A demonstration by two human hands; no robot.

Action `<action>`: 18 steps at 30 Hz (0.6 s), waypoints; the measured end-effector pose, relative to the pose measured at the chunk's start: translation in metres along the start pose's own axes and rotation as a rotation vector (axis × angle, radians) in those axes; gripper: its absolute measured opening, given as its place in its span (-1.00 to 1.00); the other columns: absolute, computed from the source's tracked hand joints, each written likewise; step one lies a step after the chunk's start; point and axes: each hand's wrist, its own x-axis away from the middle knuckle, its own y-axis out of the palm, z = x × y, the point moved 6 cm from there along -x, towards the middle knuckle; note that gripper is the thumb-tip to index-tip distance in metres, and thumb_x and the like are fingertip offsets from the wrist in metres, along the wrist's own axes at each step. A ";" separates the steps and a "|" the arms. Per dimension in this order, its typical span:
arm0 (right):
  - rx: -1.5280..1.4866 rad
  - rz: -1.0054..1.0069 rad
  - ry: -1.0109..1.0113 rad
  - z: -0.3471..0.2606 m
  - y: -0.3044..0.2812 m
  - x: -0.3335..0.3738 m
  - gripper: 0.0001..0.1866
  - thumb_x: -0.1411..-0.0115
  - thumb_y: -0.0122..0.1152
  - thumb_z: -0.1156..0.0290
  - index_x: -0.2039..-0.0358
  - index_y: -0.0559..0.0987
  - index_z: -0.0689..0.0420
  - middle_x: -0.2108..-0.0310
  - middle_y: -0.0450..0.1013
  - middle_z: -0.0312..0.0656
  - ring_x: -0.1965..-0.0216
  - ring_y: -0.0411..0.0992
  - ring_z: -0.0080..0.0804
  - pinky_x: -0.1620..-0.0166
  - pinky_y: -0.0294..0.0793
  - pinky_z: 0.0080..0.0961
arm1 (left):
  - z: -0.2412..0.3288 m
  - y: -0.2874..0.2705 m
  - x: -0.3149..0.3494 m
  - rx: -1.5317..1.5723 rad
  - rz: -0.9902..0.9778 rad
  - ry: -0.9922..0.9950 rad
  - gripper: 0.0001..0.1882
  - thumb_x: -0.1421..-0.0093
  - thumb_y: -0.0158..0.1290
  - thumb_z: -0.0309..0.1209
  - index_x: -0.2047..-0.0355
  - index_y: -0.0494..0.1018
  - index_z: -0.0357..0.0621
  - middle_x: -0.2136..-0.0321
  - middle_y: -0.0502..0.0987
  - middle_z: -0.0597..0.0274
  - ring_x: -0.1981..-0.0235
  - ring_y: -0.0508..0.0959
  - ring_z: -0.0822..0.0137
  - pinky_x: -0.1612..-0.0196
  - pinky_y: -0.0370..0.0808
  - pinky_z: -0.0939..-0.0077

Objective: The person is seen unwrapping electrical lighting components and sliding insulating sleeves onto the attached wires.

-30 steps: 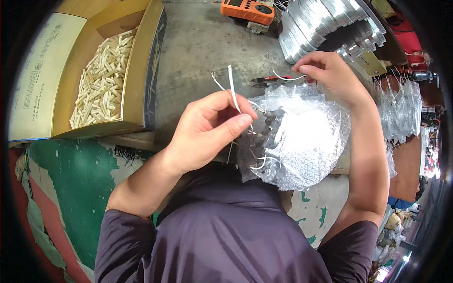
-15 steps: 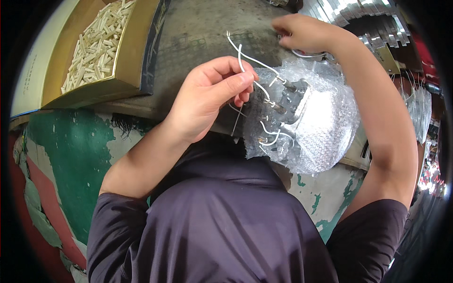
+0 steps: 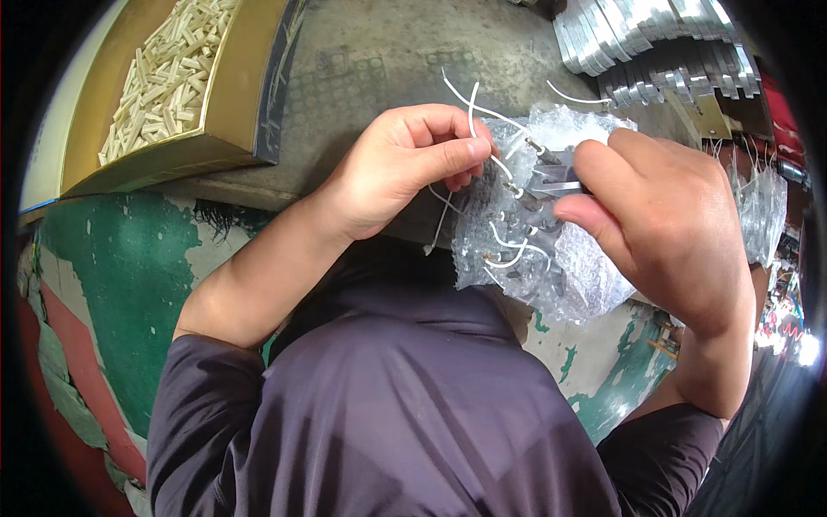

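My left hand (image 3: 422, 164) is closed in a pinch on a white wire (image 3: 473, 108). This wire runs down to a dark metal terminal (image 3: 528, 201) on a part wrapped in bubble wrap (image 3: 594, 263). A second white wire (image 3: 482, 108) slopes from above my fingers to another terminal (image 3: 544, 155). My right hand (image 3: 663, 215) is closed on a small grey metal tool (image 3: 562, 185) with narrow prongs. The prongs lie close to the terminals; their exact contact is hidden. Shorter white wires (image 3: 521, 250) stick out lower on the wrapped part.
At the left, an open gold box (image 3: 233, 95) holds many cream-coloured tubes (image 3: 168, 82). Stacked shiny metal bands (image 3: 663, 52) stand at the back right. A loose white wire (image 3: 577, 97) lies on the worn table (image 3: 379, 52). Bagged wired parts (image 3: 758, 211) hang at the right.
My right hand has come back from the far side of the table to the wrapped part, now with the grey tool. My left hand has shifted slightly right, still pinching the wire.
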 end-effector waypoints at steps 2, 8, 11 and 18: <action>0.119 0.022 -0.041 -0.007 -0.003 -0.003 -0.72 0.04 0.31 0.27 0.51 0.40 0.13 0.60 0.28 -0.18 0.57 0.35 -0.17 0.53 0.28 -0.28 | 0.001 0.000 0.000 -0.002 0.003 0.006 -0.85 -0.28 0.03 -0.38 0.25 0.48 -0.22 0.38 0.49 0.36 0.42 0.40 0.57 0.29 0.38 0.68; 0.101 -0.008 -0.087 -0.012 -0.001 -0.012 -0.74 0.03 0.31 0.26 0.50 0.42 0.11 0.61 0.27 -0.19 0.58 0.34 -0.18 0.52 0.29 -0.29 | 0.001 0.003 0.001 0.014 -0.036 0.023 -0.84 -0.28 0.03 -0.39 0.22 0.48 -0.22 0.42 0.47 0.35 0.41 0.39 0.55 0.27 0.35 0.66; 0.044 0.001 -0.097 -0.012 0.002 -0.013 -0.74 0.01 0.29 0.24 0.50 0.42 0.11 0.60 0.28 -0.19 0.58 0.34 -0.18 0.52 0.29 -0.28 | 0.002 0.004 0.001 0.019 -0.001 0.044 -0.84 -0.27 0.06 -0.36 0.34 0.49 -0.20 0.46 0.47 0.40 0.45 0.38 0.59 0.32 0.36 0.66; 0.097 0.004 -0.042 -0.007 0.005 -0.015 -0.77 -0.07 0.23 0.26 0.48 0.41 0.12 0.59 0.28 -0.17 0.54 0.34 -0.13 0.49 0.29 -0.25 | 0.000 0.002 -0.001 0.014 -0.052 0.046 -0.84 -0.30 0.00 -0.40 0.24 0.48 -0.23 0.41 0.46 0.36 0.41 0.38 0.53 0.27 0.35 0.65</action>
